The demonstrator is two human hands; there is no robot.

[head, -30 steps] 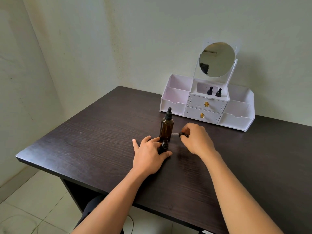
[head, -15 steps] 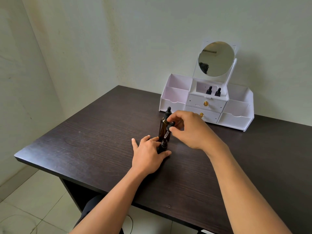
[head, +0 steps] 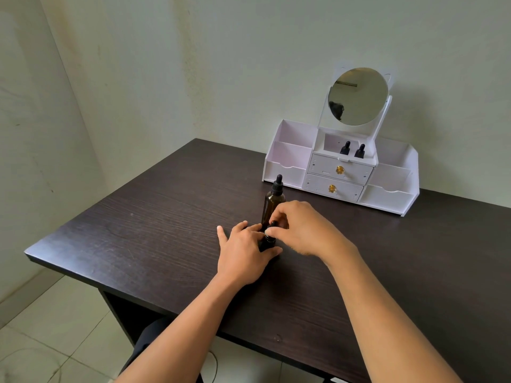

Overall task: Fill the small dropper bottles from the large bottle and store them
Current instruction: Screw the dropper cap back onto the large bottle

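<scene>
Left hand (head: 244, 254): thumb and fingers are closed round the base of the small bottle (head: 267, 241); it is held upright on the table (head: 154, 233), just in front of the large bottle (head: 272, 207)
Right hand (head: 302, 228): the dropper cap (head: 273, 224) is pinched by the fingertips at the small bottle's neck
Large bottle: upright; its own dropper is fitted
Done: two stored bottles (head: 345, 148) are seen in the organizer (head: 293, 167), centre compartment, above the drawers
In hand: judged to be the capping of a third; its fill level cannot be told
Left: cap to be tightened; bottle to be stored beside the others
</scene>
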